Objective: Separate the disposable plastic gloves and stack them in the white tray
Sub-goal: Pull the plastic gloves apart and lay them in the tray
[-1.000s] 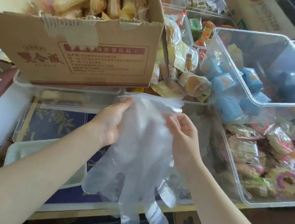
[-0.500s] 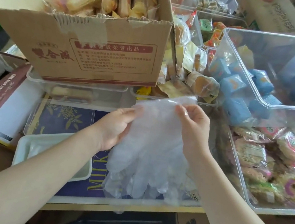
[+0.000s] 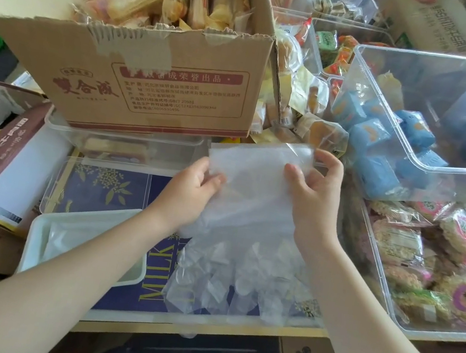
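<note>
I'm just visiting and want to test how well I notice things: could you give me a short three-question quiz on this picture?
1. True or false: both hands grip the bundle of clear plastic gloves near its cuff end.
2. Which way do the gloves' fingers point? A) toward the cardboard box B) toward the person C) toward the white tray
3. Fill in: the white tray lies under the person's ___ forearm.

Key
1. True: the left hand holds the left edge, and the right hand pinches the top right corner.
2. B
3. left
</note>
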